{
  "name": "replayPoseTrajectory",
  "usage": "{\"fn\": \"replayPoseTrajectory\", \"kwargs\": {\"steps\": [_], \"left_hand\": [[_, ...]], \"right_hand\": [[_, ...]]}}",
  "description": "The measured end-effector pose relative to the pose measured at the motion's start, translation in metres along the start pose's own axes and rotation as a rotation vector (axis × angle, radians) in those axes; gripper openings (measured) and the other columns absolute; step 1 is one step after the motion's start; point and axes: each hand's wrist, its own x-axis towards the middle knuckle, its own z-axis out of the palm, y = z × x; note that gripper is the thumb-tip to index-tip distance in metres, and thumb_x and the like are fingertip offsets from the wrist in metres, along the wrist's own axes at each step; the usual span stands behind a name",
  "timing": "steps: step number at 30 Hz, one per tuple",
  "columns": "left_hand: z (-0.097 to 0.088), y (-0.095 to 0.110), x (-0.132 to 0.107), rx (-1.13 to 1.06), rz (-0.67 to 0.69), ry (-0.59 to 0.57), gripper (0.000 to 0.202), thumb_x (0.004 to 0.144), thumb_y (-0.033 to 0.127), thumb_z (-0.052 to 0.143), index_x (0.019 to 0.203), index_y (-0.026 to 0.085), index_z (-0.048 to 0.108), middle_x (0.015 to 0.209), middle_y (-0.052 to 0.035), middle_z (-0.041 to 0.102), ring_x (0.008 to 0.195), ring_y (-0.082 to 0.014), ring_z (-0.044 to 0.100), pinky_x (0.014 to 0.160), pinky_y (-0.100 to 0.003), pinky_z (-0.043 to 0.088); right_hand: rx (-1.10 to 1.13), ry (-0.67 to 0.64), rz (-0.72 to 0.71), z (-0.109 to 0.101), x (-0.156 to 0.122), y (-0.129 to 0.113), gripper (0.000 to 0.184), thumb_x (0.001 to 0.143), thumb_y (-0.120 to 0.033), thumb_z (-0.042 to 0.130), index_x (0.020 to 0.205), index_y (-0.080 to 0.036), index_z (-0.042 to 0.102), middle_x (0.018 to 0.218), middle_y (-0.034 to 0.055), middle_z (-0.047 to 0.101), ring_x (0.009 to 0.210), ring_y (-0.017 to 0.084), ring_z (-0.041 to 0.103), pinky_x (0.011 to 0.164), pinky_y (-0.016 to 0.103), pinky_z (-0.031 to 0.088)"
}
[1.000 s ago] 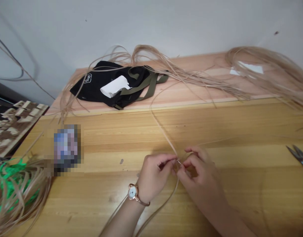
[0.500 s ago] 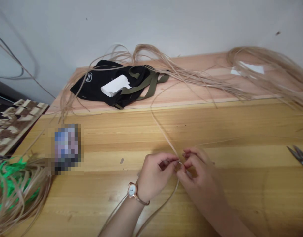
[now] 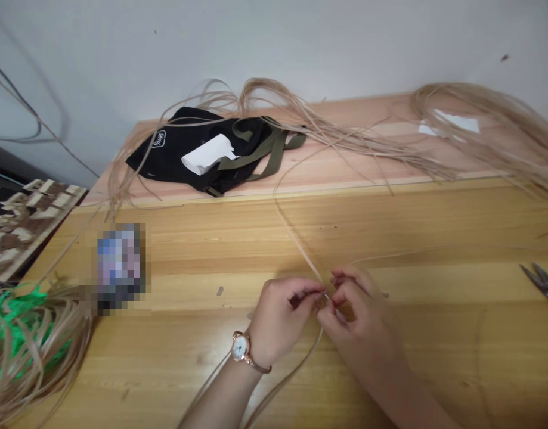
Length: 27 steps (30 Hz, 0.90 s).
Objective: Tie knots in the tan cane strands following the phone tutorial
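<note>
A coil of strips [image 3: 36, 357] lies unworked at left. Mid-table, the left hand [image 3: 282, 322] and right hand [image 3: 365, 325] pinch a pale strip [image 3: 305, 253]; any finished part is too small to tell. Scissors [image 3: 538, 284] lie untouched, right.

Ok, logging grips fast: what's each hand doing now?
Left hand: closed, pinching a tan strip.
Right hand: closed, pinching a thin pale piece; whether same strip, unclear.

Two hands [image 3: 280, 322] [image 3: 367, 333] and one wristwatch [image 3: 240, 346] appear with one black bag [image 3: 170, 158], two white papers [image 3: 209, 155] [image 3: 468, 123], one pair of scissors [image 3: 542, 288] and apparently three strip bundles [image 3: 336, 132] [image 3: 501, 113] [image 3: 74, 316].
</note>
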Motion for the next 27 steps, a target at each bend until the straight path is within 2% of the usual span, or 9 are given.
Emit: {"fn": "replayPoseTrajectory", "kwargs": {"steps": [15,19,27], "left_hand": [[0.0002,0.0007,-0.0001,-0.044,-0.018,-0.004,0.011,0.072,0.017,0.056,0.079,0.018,0.064,0.073,-0.0021,0.066,0.066,-0.0132,0.061,0.060,-0.022,0.049],[0.0001,0.0016,0.0004,-0.133,-0.038,-0.007,0.011,0.070,0.014,0.057,0.079,0.017,0.063,0.074,-0.0021,0.067,0.067,-0.0122,0.061,0.061,-0.020,0.049],[0.0001,0.0045,0.0023,-0.280,-0.132,-0.030,0.007,0.069,0.014,0.059,0.075,0.014,0.062,0.070,-0.0024,0.066,0.058,-0.0096,0.060,0.046,-0.015,0.045]], "right_hand": [[0.014,0.005,-0.025,0.0002,-0.0007,0.0009,0.011,0.065,-0.018,0.049,0.056,-0.020,0.043,0.088,0.0069,0.052,0.081,0.020,0.055,0.066,0.033,0.045],[0.052,-0.002,-0.017,-0.0011,-0.0005,0.0013,0.009,0.064,-0.017,0.049,0.057,-0.020,0.045,0.089,0.0068,0.052,0.081,0.020,0.054,0.067,0.032,0.044],[0.159,0.020,-0.050,-0.0051,0.0003,0.0022,0.008,0.066,-0.012,0.049,0.063,-0.020,0.047,0.087,0.0055,0.051,0.082,0.018,0.052,0.068,0.030,0.044]]}}
